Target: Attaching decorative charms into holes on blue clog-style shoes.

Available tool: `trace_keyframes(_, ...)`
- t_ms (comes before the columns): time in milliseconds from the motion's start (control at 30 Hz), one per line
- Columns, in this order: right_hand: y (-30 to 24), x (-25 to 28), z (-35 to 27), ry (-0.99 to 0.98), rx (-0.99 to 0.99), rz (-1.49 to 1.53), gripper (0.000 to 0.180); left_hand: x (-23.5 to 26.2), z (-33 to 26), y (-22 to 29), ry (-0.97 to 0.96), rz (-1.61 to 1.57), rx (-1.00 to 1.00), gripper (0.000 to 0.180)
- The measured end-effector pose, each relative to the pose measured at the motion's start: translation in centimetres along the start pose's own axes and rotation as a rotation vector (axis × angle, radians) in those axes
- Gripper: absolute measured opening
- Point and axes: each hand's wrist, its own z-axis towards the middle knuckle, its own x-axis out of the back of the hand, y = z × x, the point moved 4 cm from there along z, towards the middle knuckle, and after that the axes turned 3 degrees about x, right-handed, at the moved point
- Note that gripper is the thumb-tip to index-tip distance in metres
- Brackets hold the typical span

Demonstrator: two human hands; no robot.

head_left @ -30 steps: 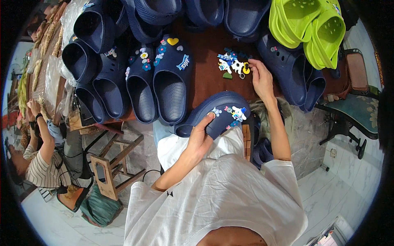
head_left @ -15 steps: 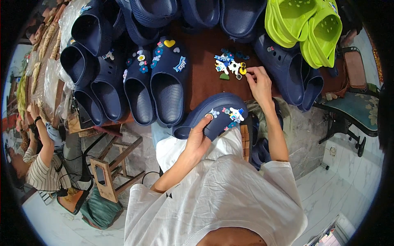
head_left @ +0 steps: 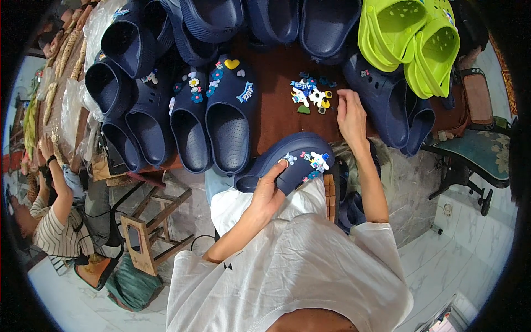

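My left hand (head_left: 269,191) grips a navy clog (head_left: 265,159) over my lap, thumb pressed on its upper beside a small pale-blue charm. A white character charm (head_left: 319,161) with a blue hat and several small charms decorate the clog's toe end. My right hand (head_left: 352,117) rests over the brown tabletop, fingers drawn together and curled. Whatever is between its fingertips, if anything, is hidden. Just left of it lies a pile of loose charms (head_left: 316,97) in white, blue and yellow, with a green half-round piece (head_left: 303,110) at its near edge.
Decorated navy clogs (head_left: 229,133) stand in rows on the left and along the back. Lime-green clogs (head_left: 434,61) sit on a navy clog (head_left: 381,108) at right. A wooden stool (head_left: 145,243) and a person in a striped shirt (head_left: 58,232) are at left; an office chair (head_left: 473,160) stands right.
My right hand has drawn slightly right, away from the yellow charm it was touching. My left hand still grips the clog; the whole view has shifted a little.
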Motion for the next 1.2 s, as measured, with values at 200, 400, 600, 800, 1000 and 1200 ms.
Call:
trace_keyframes(200,-0.9,-1.6,2.9,-0.042,0.091,-0.063,0.024,0.1,0.1,-0.1,0.01,-0.019,0.03,0.027)
trace_keyframes(400,-0.8,-4.3,5.4,-0.102,0.097,-0.16,0.025,-0.3,-0.4,0.1,0.04,0.0,0.034,0.026)
trace_keyframes(600,-0.2,-5.0,5.9,-0.23,0.068,-0.184,0.028,-0.6,-0.6,0.2,0.023,0.006,0.011,0.027)
trace_keyframes(800,-0.9,-4.0,5.8,-0.138,0.045,-0.148,0.025,-0.1,-0.3,0.1,0.001,0.038,0.014,0.034)
trace_keyframes(1000,-2.5,-4.7,6.2,-0.163,0.14,-0.133,0.022,-0.4,-0.6,0.1,-0.053,-0.071,-0.008,0.033)
trace_keyframes(1200,-2.7,-6.6,5.9,-0.232,0.204,-0.263,0.028,-0.7,-0.9,0.1,-0.09,-0.097,0.012,0.038)
